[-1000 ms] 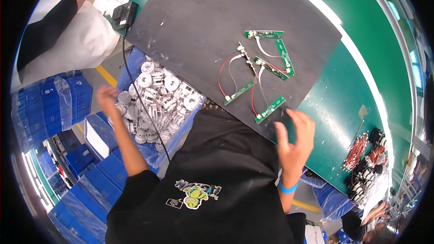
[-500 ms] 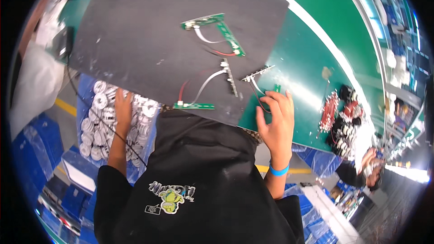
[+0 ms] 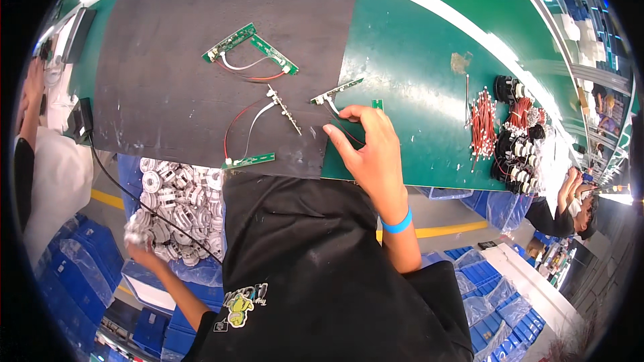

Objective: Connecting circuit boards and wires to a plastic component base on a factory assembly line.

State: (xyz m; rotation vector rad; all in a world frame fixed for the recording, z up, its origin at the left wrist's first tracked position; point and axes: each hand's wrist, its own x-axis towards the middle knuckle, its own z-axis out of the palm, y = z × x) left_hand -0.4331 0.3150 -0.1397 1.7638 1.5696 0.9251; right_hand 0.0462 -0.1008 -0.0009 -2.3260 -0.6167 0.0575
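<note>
My left hand (image 3: 142, 253), blurred, is at the left edge of the bin and closed on a white round plastic part (image 3: 137, 223). Beside it the blue bin (image 3: 129, 173) holds many similar white plastic parts (image 3: 180, 194). Over the table my right hand (image 3: 376, 147) is open, thumb and fingers apart, with nothing visible between them. Close to its fingertips lies a narrow circuit board (image 3: 337, 90), whose thin wires run beneath the hand; a small green board (image 3: 378, 104) shows just past the fingers.
On the dark mat (image 3: 154, 94) are a wired board pair (image 3: 231, 43) and another pair joined by red and white wires (image 3: 249, 161). Red wire bundles (image 3: 483, 124) and black-and-white parts (image 3: 516, 154) sit at right. A black cable (image 3: 111, 177) crosses the bin. Other people work on both sides.
My left hand has moved from inside the bin to its near left edge and now has a white part. The right hand stays near the same board; the whole view has shifted.
</note>
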